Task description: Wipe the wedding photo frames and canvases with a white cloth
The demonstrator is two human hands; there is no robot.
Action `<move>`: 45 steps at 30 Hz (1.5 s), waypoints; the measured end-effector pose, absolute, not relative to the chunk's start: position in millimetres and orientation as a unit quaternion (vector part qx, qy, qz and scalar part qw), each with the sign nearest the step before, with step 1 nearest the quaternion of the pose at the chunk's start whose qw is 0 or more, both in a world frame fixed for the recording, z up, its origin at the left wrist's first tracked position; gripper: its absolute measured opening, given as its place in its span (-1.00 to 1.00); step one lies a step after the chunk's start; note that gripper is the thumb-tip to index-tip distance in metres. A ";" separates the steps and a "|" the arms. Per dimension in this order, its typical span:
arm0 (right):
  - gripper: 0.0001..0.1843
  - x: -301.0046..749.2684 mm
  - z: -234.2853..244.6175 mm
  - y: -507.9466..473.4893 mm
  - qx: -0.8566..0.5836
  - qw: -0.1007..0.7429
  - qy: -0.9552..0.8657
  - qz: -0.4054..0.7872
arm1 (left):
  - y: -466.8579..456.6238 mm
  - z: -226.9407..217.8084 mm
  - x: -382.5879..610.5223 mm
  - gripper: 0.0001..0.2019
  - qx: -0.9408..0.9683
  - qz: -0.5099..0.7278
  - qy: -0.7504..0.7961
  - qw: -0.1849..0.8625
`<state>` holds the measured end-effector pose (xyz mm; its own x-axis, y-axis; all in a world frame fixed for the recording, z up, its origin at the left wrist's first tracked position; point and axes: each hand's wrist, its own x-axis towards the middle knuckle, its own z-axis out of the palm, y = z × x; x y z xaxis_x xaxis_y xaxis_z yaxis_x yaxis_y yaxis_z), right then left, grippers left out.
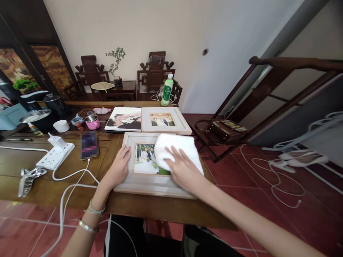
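Note:
A pale wooden photo frame (150, 185) lies flat on the wooden table (48, 185) in front of me. My left hand (119, 167) rests open on the frame's left border, fingers flat. My right hand (183, 169) presses flat on a folded white cloth (174, 146) that covers the right part of the frame's glass. A wedding photo shows under the glass between my hands.
Behind lie a second pale frame (164, 120) and a photo print (124, 119). A phone (89, 144), white power strip (55, 155) with cables, pink pot (92, 122) and kettles stand at left. A green bottle (167, 91) is further back. Cables lie on the red floor at right.

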<state>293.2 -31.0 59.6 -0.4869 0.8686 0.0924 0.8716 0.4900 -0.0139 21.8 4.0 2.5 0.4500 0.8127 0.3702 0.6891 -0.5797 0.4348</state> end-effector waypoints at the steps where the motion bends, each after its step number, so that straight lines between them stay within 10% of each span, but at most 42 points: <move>1: -0.43 295.0 57.1 -12.7 -0.515 0.056 -0.855 -0.037 | 3.8 3.1 21.5 -0.42 0.845 0.276 0.444 0.113; 10: -0.37 294.3 60.1 19.8 -0.457 -0.012 -0.887 -0.057 | 3.4 -0.1 23.6 -0.41 0.830 0.297 0.458 0.115; 23: -0.28 288.0 126.8 -110.3 -0.406 -0.075 -0.886 0.210 | 2.2 0.6 26.8 -0.44 0.821 0.300 0.473 0.113; 35: -0.39 300.3 55.8 40.2 -0.491 0.057 -0.865 -0.089 | 1.2 5.7 25.5 -0.45 0.837 0.288 0.452 0.113; 45: -0.39 273.1 66.4 -24.3 -0.461 -0.018 -0.887 0.005 | 0.5 1.6 24.7 -0.41 0.829 0.290 0.465 0.109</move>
